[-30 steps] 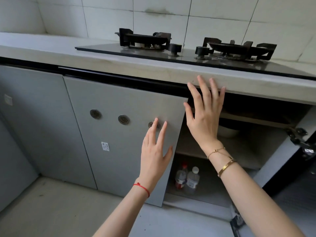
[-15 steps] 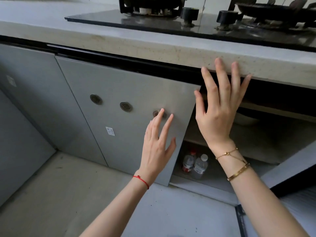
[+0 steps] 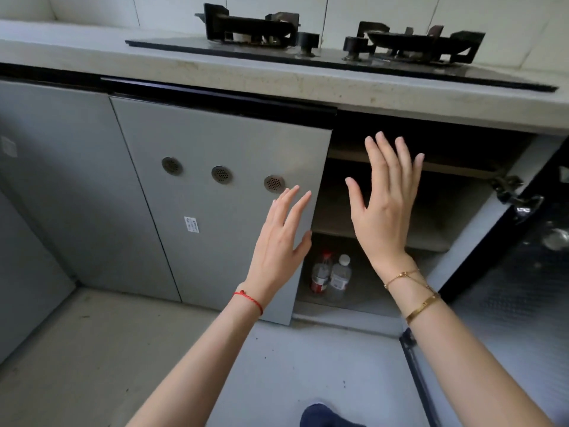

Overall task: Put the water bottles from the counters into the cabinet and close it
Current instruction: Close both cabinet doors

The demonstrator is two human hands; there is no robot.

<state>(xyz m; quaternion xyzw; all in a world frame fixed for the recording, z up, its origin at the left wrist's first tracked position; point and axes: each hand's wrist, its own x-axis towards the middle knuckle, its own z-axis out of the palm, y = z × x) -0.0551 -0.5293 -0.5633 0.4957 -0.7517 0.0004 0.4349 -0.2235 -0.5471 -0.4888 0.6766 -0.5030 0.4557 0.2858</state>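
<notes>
We held our left hand (image 3: 281,241) flat by the cabinet door (image 3: 224,192); our right hand (image 3: 385,208) was spread wide, holding nothing; two water bottles (image 3: 331,277) stood inside the cabinet (image 3: 431,241).

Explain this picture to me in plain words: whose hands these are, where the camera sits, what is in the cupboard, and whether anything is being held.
There is no machine here. A person wears a camera on the head, so this single view looks forward and down along their own arms. The left hand, with a red string at the wrist, is spread in front of the grey cabinet door. The right hand, with gold bracelets, is raised before the open cabinet. Neither holds anything. Two water bottles stand upright side by side on the cabinet's bottom. Above, a gas stove sits on the counter. The right-hand door is swung open.
</notes>
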